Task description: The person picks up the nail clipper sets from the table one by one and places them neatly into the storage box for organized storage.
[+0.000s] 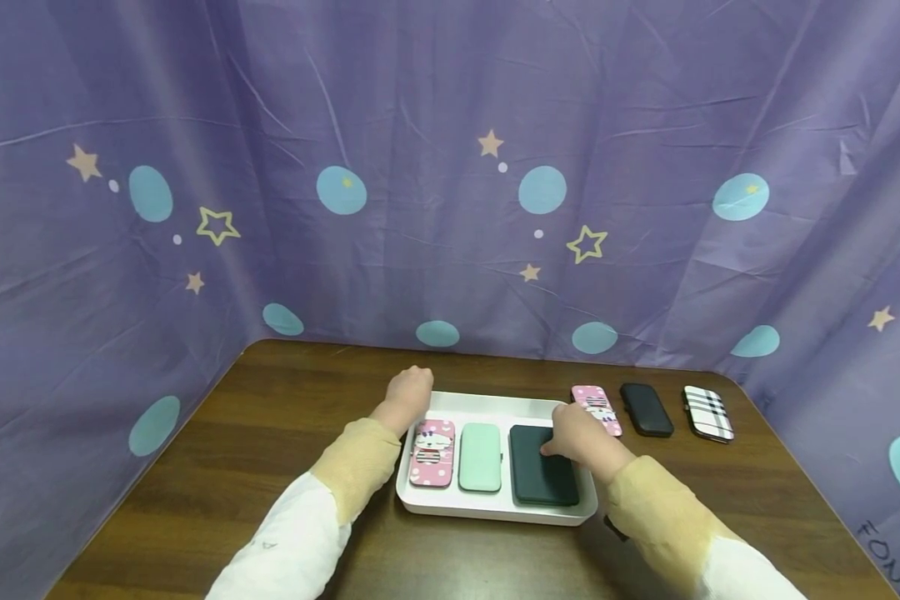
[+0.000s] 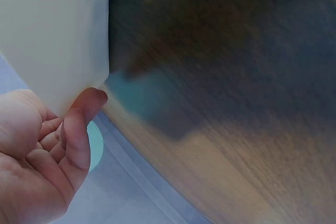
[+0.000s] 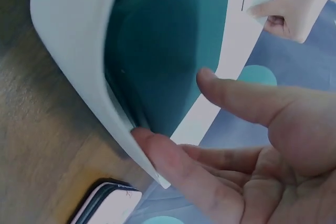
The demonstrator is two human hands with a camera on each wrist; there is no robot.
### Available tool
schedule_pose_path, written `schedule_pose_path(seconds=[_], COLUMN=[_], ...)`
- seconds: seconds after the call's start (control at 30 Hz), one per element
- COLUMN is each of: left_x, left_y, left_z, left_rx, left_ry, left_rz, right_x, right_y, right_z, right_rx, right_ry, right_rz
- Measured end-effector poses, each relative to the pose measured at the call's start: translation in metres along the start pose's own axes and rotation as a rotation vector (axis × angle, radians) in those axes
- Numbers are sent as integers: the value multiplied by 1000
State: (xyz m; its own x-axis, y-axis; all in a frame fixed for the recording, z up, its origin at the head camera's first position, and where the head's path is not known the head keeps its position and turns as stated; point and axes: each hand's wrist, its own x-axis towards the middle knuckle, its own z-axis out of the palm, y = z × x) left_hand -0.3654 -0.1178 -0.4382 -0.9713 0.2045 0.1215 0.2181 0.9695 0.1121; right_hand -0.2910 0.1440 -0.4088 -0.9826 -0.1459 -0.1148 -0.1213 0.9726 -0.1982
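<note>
A white tray (image 1: 465, 507) lies on the wooden table. My left hand (image 1: 408, 393) grips its far left corner; in the left wrist view the curled fingers (image 2: 77, 140) press the outside of that corner. Inside the tray sit a pink cat-patterned case (image 1: 432, 471), a mint green case (image 1: 481, 458) and a larger dark green case (image 1: 536, 471) at the right. Over the dark green case's far right corner is my right hand (image 1: 579, 435), thumb above its top. In the right wrist view the index fingertip (image 3: 149, 139) reaches between that case and the tray wall, thumb and index apart.
Right of the tray lie a second pink patterned case (image 1: 598, 406), a black case (image 1: 647, 410) and a black-and-white plaid case (image 1: 708, 412). A purple curtain (image 1: 450, 250) with stars and blue ovals hangs behind the wooden table (image 1: 270, 433).
</note>
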Motion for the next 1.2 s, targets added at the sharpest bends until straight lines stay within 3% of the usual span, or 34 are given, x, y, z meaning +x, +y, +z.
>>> schedule_pose_path(seconds=[0.2, 0.47, 0.7, 0.97, 1.07, 1.2], left_x=[0, 0, 0, -1, -1, -1], left_y=[-1, -1, -1, -3, -3, -3], left_z=[1, 2, 2, 3, 3, 3], left_rx=[-5, -14, -19, -20, -15, -12], left_ry=[0, 4, 15, 29, 32, 30], left_rz=[0, 3, 9, 17, 20, 19], right_x=[-9, -16, -16, -14, -11, -8], right_y=[0, 8, 24, 43, 49, 58], right_z=[-2, 2, 1, -3, -5, -7], right_rx=[-47, -61, -34, -32, -38, -52], right_ry=[82, 275, 379, 547, 561, 538], right_rz=[-82, -291, -321, -444, -443, -380])
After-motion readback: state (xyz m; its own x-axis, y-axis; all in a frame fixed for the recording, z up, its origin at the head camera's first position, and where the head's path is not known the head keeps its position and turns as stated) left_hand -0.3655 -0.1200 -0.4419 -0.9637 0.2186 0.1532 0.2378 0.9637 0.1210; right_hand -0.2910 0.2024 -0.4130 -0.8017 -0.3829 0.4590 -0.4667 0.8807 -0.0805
